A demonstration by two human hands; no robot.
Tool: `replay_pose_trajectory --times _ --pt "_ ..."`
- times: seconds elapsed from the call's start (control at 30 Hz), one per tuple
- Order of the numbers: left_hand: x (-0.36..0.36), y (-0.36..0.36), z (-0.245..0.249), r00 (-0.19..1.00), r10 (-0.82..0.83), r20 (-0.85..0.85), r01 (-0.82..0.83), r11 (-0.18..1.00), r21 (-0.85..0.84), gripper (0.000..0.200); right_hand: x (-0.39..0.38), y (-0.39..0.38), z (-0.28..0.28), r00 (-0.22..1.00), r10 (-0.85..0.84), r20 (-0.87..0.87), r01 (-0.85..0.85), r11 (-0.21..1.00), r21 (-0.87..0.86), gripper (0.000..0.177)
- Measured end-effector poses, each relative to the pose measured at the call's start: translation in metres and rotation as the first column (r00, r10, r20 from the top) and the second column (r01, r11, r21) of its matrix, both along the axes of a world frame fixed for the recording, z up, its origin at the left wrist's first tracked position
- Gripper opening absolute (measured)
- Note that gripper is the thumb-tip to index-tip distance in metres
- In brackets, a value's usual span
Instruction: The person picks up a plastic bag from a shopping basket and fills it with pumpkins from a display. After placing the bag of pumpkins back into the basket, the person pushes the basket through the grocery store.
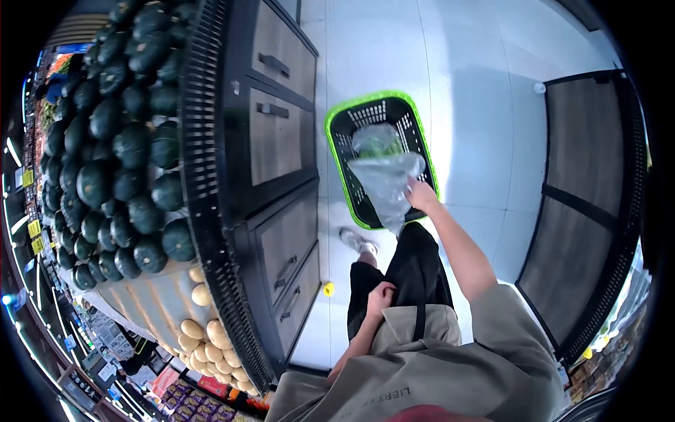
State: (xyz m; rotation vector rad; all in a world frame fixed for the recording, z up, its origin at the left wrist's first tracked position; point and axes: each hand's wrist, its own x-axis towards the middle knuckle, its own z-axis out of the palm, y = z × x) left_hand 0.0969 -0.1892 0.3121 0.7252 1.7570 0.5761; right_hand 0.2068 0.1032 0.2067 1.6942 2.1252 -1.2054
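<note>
My right hand (420,195) is closed on the edge of a clear plastic bag (387,179), over the near half of a shopping basket (432,165). The basket is black with slotted walls and a bright green rim. Farther back inside it lies another clear bag with green produce (380,146); what kind of produce is too blurred to tell. My left hand (380,299) rests against my black trousers by the shirt hem, its fingers curled in. Whether anything is inside that hand is hidden.
Dark green squashes (105,169) are piled on a display at left, with pale yellow-brown produce (211,352) nearer me. Drawer cabinets (281,141) stand below it. Another wood-panelled stand (583,155) is at right. A small yellow object (328,288) lies by the cabinet base.
</note>
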Motion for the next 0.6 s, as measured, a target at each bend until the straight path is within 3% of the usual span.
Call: replay_pose_trajectory --times 0.03,0.07,0.13,0.17,0.23,0.27,0.33,0.4,0.5,0.6 --pt "0.015 -0.004 -0.005 0.998 -0.057 0.012 0.057 0.995 -0.076 0.014 -0.003 0.008 -0.021 1.000 -0.019 -0.005 0.019 0.999 -0.047 0.066" --pt "0.026 -0.008 -0.010 0.993 -0.113 0.030 0.116 0.982 -0.149 0.013 -0.016 0.031 0.010 0.994 0.019 0.107 -0.002 0.987 -0.162 0.072" --pt "0.041 -0.014 -0.017 0.988 -0.143 0.056 0.153 0.951 -0.269 0.012 -0.011 0.045 -0.042 0.997 -0.066 -0.042 0.066 0.998 -0.011 0.071" --pt "0.048 -0.022 -0.026 0.988 -0.150 0.031 0.153 0.949 -0.277 0.012 -0.012 0.057 -0.041 0.987 -0.144 -0.074 0.147 0.988 0.039 0.068" --pt "0.061 -0.023 -0.035 0.988 -0.151 0.008 0.143 0.915 -0.378 0.009 -0.002 0.072 -0.072 0.969 -0.171 -0.176 0.227 0.899 0.374 0.062" --pt "0.066 -0.028 -0.044 0.988 -0.152 0.027 0.150 0.901 -0.407 0.009 0.005 0.079 -0.085 0.954 -0.204 -0.218 0.283 0.853 0.439 0.057" --pt "0.073 -0.042 -0.053 0.982 -0.174 -0.078 0.128 0.905 -0.406 0.007 0.025 0.085 -0.111 0.957 -0.274 -0.096 0.288 0.847 0.446 0.053" --pt "0.078 -0.051 -0.055 0.981 -0.184 -0.063 0.139 0.891 -0.433 0.006 0.050 0.084 -0.137 0.962 -0.265 0.070 0.229 0.916 0.330 0.055" --pt "0.083 -0.054 -0.060 0.987 -0.157 -0.045 0.119 0.880 -0.460 0.006 0.070 0.070 -0.161 0.948 -0.267 0.172 0.254 0.963 0.091 0.052" --pt "0.088 -0.062 -0.066 0.983 -0.178 -0.052 0.136 0.880 -0.456 0.006 0.062 0.065 -0.158 0.925 -0.304 0.226 0.278 0.950 0.142 0.045"
